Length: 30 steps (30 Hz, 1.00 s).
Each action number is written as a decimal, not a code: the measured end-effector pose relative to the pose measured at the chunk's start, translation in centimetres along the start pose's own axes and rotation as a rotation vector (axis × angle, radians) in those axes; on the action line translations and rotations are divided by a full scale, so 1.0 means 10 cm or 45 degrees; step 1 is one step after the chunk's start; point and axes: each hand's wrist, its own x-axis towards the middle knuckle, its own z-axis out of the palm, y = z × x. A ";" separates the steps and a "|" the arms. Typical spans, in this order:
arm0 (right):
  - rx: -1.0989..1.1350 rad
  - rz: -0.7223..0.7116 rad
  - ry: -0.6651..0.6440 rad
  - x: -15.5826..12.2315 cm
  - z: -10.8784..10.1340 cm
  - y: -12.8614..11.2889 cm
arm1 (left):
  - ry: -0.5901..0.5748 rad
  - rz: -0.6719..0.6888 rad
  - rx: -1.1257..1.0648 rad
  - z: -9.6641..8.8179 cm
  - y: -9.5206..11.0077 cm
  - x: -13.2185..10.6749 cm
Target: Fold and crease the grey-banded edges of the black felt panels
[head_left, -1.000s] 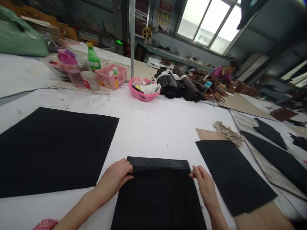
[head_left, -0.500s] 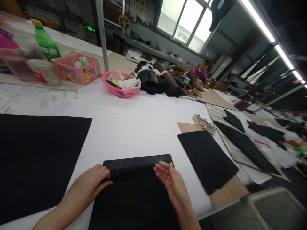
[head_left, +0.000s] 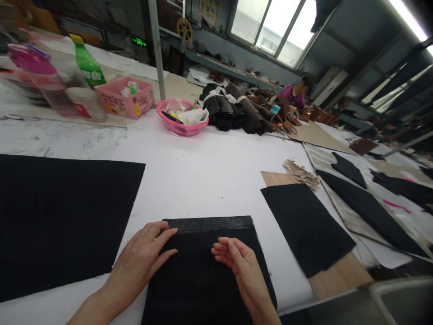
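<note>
A black sheet of fabric or leather lies in front of me on the white table, with a shiny speckled strip along its far edge. My left hand rests on the sheet's far left corner, thumb and fingers apart. Over the right part of the sheet is my right hand, palm turned inward and fingers loosely bent, with nothing visible in it. Whether its edge touches the sheet I cannot tell. A larger black sheet lies to the left, and another black piece is on a wooden board to the right.
A pink basin of small items, a pink box, a jar and bottles stand at the back left. Beside the basin lie dark rolled materials. A crumpled beige cloth is by the board. A person in purple is farther back.
My right hand has drawn back from the strip's right end, toward me and leftward over the sheet. My left hand's fingers have spread at the corner. The view has turned slightly left.
</note>
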 end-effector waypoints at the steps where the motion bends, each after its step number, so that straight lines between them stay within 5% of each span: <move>1: -0.049 -0.001 -0.023 -0.02 0.05 0.01 | 0.029 -0.004 -0.037 -0.03 0.07 0.00; 5: -0.214 -0.018 -0.128 -0.10 0.26 0.08 | -0.112 -0.045 -0.451 -0.08 0.38 -0.01; 8: -0.316 -0.045 -0.197 -0.14 0.38 0.12 | -0.245 -0.245 -0.810 -0.04 0.54 0.00; 13: -0.442 -0.092 -0.272 -0.17 0.51 0.19 | -0.231 -0.540 -1.184 0.01 0.62 -0.01; 23: -0.219 -0.044 -0.184 -0.16 0.48 0.26 | -0.230 -0.842 -1.315 -0.07 0.54 -0.11; 30: -0.467 -0.109 -0.041 -0.09 0.39 0.34 | -0.162 -1.000 -1.457 -0.06 0.43 -0.33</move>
